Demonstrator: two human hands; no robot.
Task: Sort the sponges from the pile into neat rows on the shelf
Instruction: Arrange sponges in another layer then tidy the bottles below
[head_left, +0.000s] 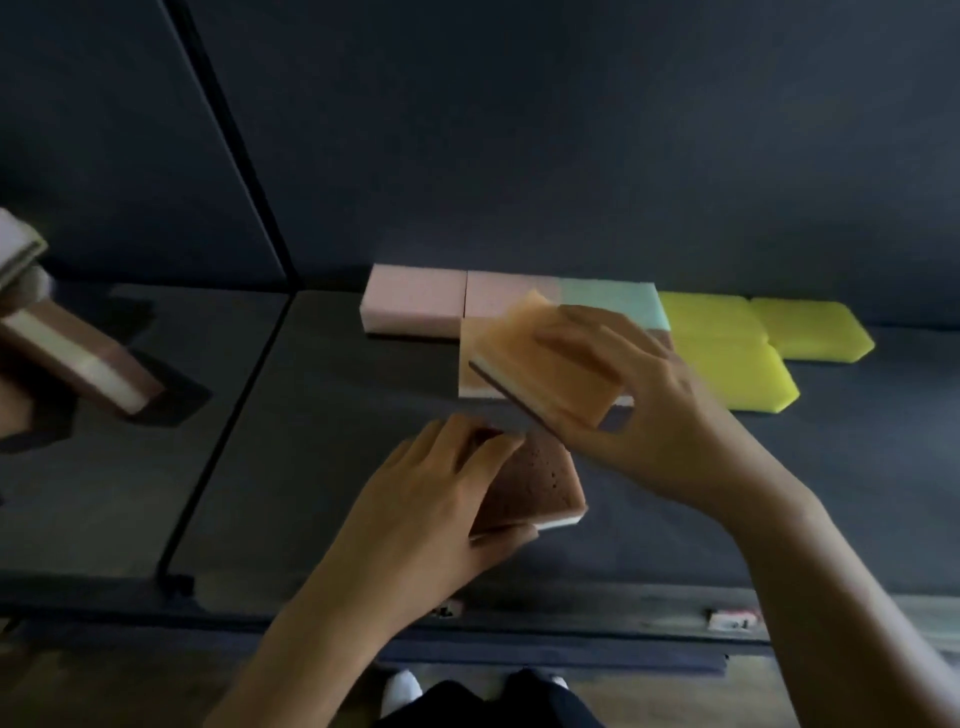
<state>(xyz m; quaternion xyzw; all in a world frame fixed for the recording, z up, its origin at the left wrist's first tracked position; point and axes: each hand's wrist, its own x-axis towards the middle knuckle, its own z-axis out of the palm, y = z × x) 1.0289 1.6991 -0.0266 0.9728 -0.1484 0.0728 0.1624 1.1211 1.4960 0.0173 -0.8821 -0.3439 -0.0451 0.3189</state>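
- My right hand (639, 395) grips an orange sponge (545, 364), fingers curled over its top, tilted above the shelf (322, 415).
- My left hand (441, 493) pinches a brown sponge (540, 483), nearer.
- Far row: pink sponges (415, 296), teal (613, 301), yellow (727, 364) rightmost.

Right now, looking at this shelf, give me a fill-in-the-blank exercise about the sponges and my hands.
1. The right hand holds an ____ sponge above the shelf.
2. The left hand grips a ____ sponge with a white layer underneath.
3. The three sponges farthest right are ____.
4. The two sponges at the left end of the back row are ____.

Missing words: orange; brown; yellow; pink
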